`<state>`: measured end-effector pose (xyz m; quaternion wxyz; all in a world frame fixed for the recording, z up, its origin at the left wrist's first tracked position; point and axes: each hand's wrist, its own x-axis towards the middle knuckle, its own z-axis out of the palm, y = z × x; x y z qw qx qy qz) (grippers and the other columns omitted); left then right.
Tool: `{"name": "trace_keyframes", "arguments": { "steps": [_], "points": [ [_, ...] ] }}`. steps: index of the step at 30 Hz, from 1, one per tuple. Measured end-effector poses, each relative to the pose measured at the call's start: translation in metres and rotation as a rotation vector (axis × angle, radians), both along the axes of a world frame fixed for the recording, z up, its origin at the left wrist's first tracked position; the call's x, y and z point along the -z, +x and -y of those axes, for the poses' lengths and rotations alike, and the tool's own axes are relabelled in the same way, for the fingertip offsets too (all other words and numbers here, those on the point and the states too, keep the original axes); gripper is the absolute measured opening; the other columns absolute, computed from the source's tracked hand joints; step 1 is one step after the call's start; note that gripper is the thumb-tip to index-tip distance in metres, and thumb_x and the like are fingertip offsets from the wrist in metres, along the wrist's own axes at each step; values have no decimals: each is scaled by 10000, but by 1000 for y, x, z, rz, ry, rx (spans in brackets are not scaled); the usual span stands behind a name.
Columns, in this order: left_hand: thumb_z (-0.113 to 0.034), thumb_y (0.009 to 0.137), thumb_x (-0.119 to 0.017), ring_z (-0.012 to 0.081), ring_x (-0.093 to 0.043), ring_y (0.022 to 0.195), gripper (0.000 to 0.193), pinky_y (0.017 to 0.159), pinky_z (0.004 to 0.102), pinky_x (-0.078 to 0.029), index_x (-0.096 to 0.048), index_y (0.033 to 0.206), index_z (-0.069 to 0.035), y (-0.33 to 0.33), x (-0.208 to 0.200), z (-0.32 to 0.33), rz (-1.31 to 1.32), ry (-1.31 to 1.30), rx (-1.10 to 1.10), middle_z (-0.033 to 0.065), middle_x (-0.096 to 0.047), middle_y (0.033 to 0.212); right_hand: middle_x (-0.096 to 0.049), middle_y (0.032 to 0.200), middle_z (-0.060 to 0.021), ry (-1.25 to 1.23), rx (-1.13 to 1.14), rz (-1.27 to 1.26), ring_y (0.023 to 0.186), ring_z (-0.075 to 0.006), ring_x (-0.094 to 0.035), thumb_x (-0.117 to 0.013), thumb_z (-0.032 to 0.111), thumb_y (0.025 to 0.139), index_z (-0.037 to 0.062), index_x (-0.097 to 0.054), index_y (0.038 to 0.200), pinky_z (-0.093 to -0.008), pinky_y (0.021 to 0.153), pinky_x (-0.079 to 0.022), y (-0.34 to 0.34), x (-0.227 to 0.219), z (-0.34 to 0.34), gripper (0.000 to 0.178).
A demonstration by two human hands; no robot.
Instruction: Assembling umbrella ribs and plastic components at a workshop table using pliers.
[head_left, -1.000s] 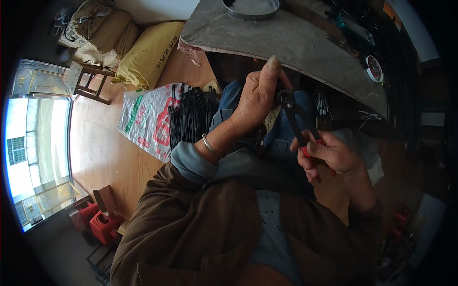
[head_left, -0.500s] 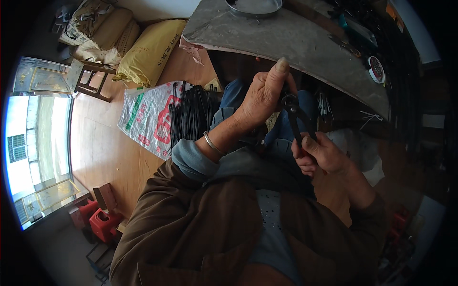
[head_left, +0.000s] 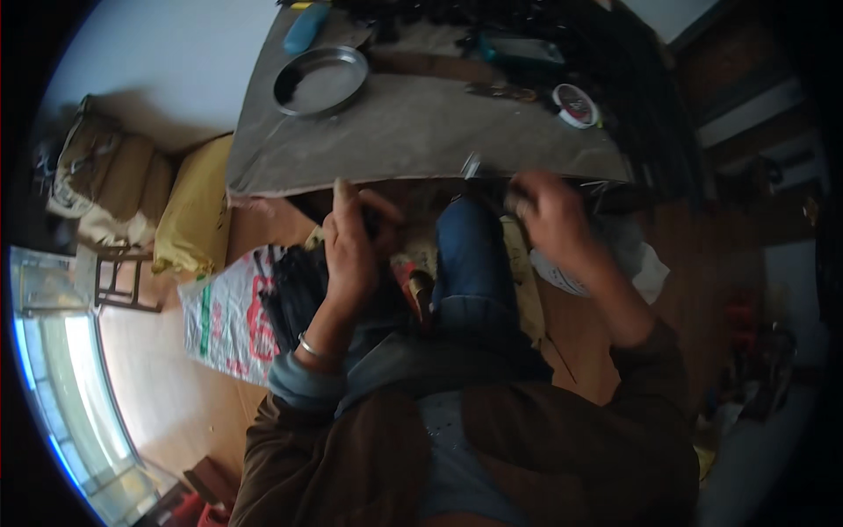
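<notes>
My left hand (head_left: 349, 255), with a bracelet (head_left: 307, 344) on its wrist, is raised in front of the table's near edge. Its thumb points up, while the other fingers are bent and smeared by motion, so what they hold, if anything, is unclear. My right hand (head_left: 555, 220) is curled near the same edge, also blurred, and whatever lies in its fingers cannot be made out. A small shiny metal thing (head_left: 471, 164) shows at the edge, left of that hand. Between my arms lie a jeans-clad knee (head_left: 474, 255) and a blurred dark object (head_left: 421, 290) beside something red.
The grey table (head_left: 395, 145) bears a round metal pan (head_left: 321, 82), a teal tray (head_left: 522, 51), a round white-rimmed tin (head_left: 575, 106) and dark clutter. Black rods (head_left: 294, 290) rest on a printed white sack (head_left: 224, 309) at left. A yellow sack (head_left: 195, 215) stands behind.
My hands have moved apart; the black-handled pincers seen in my right hand can no longer be made out. The view has shifted, showing more of the tabletop.
</notes>
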<state>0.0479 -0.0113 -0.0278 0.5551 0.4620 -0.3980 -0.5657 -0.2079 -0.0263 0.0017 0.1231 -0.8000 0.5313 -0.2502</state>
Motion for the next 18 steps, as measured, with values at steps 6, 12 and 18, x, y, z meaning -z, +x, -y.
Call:
{"name": "trace_keyframes", "arguments": {
  "steps": [6,12,18],
  "points": [
    [-523,1011,-240,50,-300,410,679,409,225,-236,-588,721,-17,-11,-2,4,-48,-15,-22,-30,-350,444,-662,959,-193,20,576,-291,939,-381,-619,-560,326,901,52,-608,1077,-455,785,-484,-113,-25,130,329],
    [-516,1013,-244,58,-295,406,671,405,226,-246,-587,748,-4,-10,1,9,-64,-8,-48,-24,-344,444,-670,983,-165,160,525,-372,963,-360,-621,-586,340,868,84,-656,1037,-454,817,-476,-119,-21,173,315],
    [-521,1011,-252,61,-291,403,669,401,227,-250,-590,759,-2,-11,5,16,-75,19,-24,-23,-344,444,-672,986,-154,167,537,-492,980,-335,-619,-599,324,853,112,-656,1066,-434,830,-479,-119,-15,184,306]
  ]
}}
